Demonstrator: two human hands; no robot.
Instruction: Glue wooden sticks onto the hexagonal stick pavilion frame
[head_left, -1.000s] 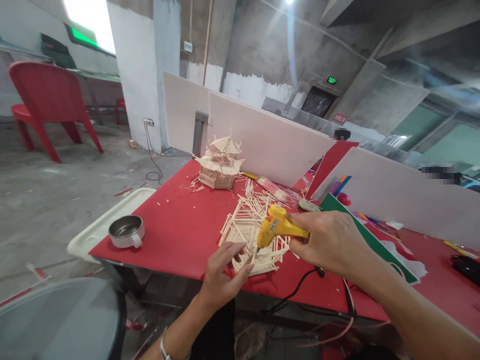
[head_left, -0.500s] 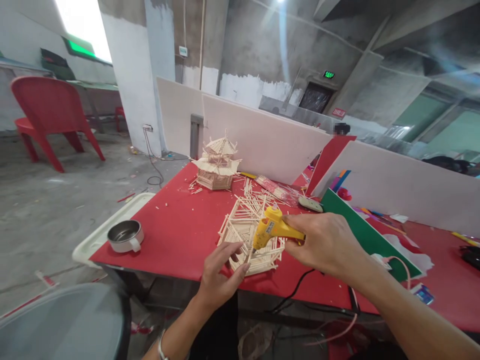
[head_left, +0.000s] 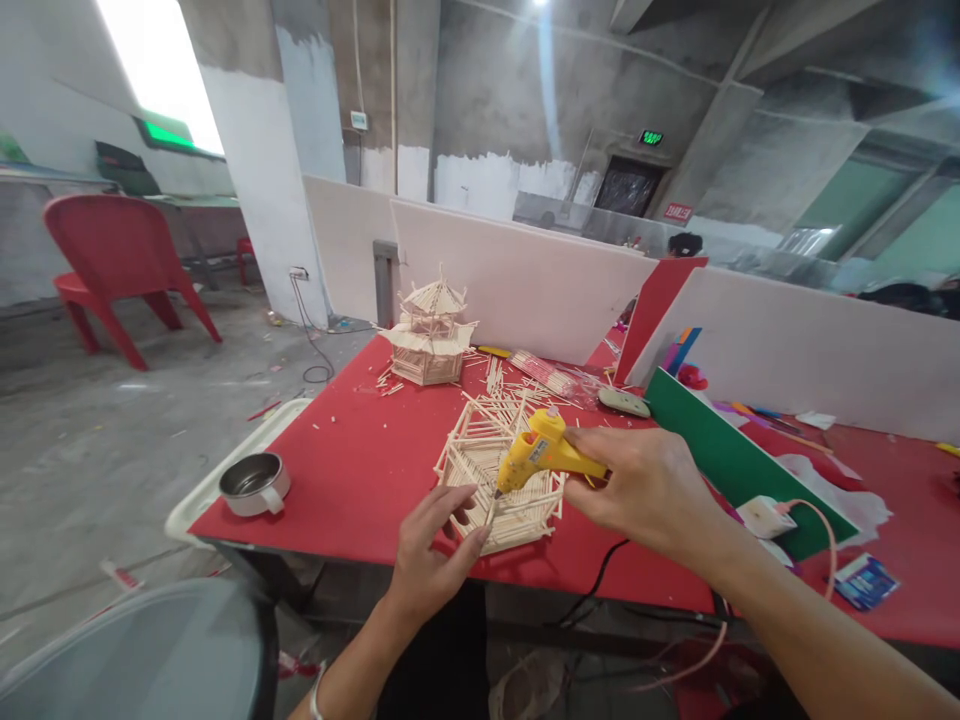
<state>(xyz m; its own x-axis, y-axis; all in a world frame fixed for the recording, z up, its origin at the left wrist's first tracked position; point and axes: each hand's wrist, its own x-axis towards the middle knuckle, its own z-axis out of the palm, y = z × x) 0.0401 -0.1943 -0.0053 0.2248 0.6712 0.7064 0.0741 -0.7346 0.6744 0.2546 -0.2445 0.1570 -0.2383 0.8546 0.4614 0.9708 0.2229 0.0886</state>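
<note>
My right hand (head_left: 649,490) is wrapped around the handle of a yellow hot glue gun (head_left: 538,452). The gun tilts down to the left, its nozzle close to or touching the near left part of a half-built model of thin wooden sticks (head_left: 517,520). My left hand (head_left: 439,540) grips that model at its near left edge, thumb in front and fingers curled at the side. A short stick shows by the thumb tip, under the nozzle. Whether the thumb pinches that stick is too small to tell.
Behind stands a finished-looking stick pagoda (head_left: 427,345). Loose sticks (head_left: 495,378) and a plastic bag of sticks (head_left: 551,375) lie near it. A metal cup (head_left: 255,484) is at the left table edge. On the right are a green board (head_left: 739,455) and a white plug adapter (head_left: 766,516).
The glue gun's nozzle has shifted slightly left and down, closer to my left thumb. My left hand stays at the model's edge. The camera view has tilted a little.
</note>
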